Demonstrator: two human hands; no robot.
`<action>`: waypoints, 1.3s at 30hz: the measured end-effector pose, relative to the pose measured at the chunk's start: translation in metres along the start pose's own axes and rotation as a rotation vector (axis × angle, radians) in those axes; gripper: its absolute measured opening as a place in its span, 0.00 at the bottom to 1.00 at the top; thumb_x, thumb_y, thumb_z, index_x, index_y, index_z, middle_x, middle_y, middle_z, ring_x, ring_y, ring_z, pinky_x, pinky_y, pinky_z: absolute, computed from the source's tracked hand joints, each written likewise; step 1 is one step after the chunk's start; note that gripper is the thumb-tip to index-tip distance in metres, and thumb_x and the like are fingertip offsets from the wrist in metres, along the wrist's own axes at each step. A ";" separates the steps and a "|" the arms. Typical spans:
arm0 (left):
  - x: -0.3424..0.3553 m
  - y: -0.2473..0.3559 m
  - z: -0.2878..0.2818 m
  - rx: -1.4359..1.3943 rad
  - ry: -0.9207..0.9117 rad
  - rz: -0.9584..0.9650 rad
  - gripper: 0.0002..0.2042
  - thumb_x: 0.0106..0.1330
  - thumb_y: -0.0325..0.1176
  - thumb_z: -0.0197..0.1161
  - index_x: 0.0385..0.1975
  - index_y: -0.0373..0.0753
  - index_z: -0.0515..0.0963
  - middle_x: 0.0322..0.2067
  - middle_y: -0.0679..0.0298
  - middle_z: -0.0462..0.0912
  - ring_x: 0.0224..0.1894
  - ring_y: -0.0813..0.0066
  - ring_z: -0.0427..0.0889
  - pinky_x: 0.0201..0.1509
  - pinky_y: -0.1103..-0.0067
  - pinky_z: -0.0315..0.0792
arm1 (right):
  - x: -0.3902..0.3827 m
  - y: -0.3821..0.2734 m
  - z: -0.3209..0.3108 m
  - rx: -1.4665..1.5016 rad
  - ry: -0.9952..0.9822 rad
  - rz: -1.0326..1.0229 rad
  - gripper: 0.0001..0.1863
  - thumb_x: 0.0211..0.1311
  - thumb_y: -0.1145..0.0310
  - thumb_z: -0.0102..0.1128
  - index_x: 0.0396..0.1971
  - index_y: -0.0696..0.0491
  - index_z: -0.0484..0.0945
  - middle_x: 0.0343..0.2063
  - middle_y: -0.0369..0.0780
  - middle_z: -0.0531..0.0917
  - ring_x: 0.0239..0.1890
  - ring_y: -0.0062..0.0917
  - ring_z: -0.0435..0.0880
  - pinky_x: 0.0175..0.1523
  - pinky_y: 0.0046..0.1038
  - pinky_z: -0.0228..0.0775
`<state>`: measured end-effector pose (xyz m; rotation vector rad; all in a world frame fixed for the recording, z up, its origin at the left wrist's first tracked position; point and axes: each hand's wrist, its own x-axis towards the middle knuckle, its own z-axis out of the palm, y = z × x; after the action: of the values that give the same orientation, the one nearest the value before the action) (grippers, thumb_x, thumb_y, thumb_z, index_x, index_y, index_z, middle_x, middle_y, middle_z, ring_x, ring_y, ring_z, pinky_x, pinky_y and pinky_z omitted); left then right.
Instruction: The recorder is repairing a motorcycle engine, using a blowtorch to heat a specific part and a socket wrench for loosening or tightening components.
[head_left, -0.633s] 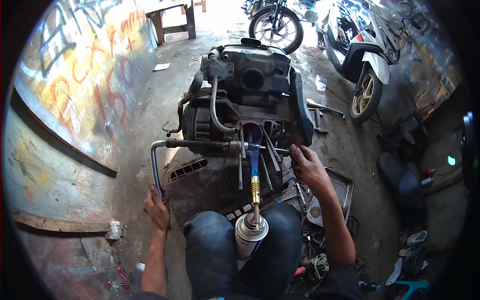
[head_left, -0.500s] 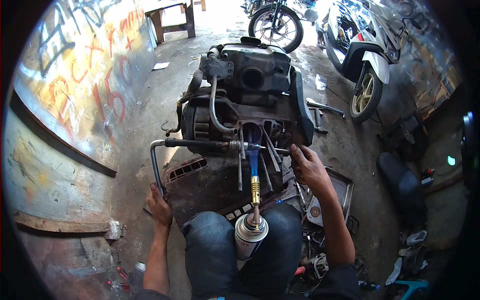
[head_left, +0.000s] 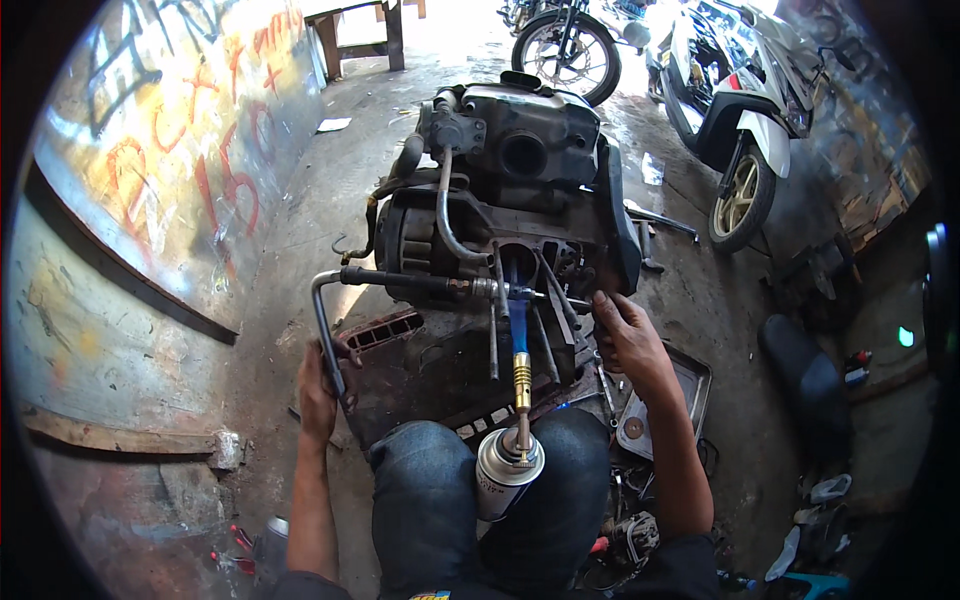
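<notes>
My left hand (head_left: 326, 372) is closed round the lower part of a bent metal bar (head_left: 318, 306), which joins a horizontal dark tube (head_left: 405, 280) and fitting. My right hand (head_left: 615, 320) pinches the right end of a thin rod (head_left: 565, 298) at that fitting. A gas canister (head_left: 510, 470) with a brass torch nozzle (head_left: 521, 380) stands between my knees, its blue flame (head_left: 519, 325) reaching the fitting in front of the dark engine (head_left: 535, 140). Metal studs (head_left: 495, 340) stick out around the flame.
A white scooter (head_left: 760, 110) and a motorcycle wheel (head_left: 565, 60) stand behind. At right lie a metal tray (head_left: 695, 390), scattered tools (head_left: 660, 225) and a black seat (head_left: 800, 380). A painted wall (head_left: 180, 170) runs along the left; a wooden bench (head_left: 390, 40) stands at back.
My left hand has moved up along the bent bar, whose lower end now shows below it. The whole view has shifted slightly, with the engine appearing farther right.
</notes>
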<state>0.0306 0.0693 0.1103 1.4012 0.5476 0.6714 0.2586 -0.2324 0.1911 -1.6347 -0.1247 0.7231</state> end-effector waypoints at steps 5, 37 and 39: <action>0.040 0.018 -0.004 -0.168 -0.236 -0.337 0.22 0.76 0.54 0.39 0.47 0.41 0.70 0.17 0.70 0.69 0.09 0.87 0.60 0.08 0.87 0.54 | -0.001 -0.001 -0.004 -0.005 -0.003 0.005 0.19 0.69 0.48 0.54 0.32 0.50 0.69 0.16 0.26 0.62 0.13 0.10 0.58 0.16 0.18 0.47; 0.044 0.137 -0.029 0.135 -0.278 -0.672 0.12 0.75 0.46 0.50 0.34 0.44 0.68 0.18 0.78 0.59 0.11 0.93 0.50 0.09 0.90 0.44 | 0.003 0.005 -0.006 -0.017 -0.033 -0.040 0.20 0.69 0.47 0.54 0.34 0.51 0.71 0.16 0.27 0.63 0.14 0.10 0.59 0.17 0.18 0.49; 0.048 0.141 -0.025 0.163 -0.319 -0.718 0.12 0.75 0.45 0.50 0.33 0.44 0.68 0.18 0.77 0.59 0.12 0.93 0.50 0.10 0.90 0.44 | 0.004 0.008 -0.006 -0.012 -0.033 -0.054 0.20 0.69 0.47 0.54 0.34 0.51 0.71 0.16 0.27 0.63 0.14 0.10 0.59 0.17 0.18 0.49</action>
<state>0.0318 0.1271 0.2500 1.3044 0.7985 -0.1733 0.2628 -0.2375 0.1817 -1.6252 -0.1965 0.7092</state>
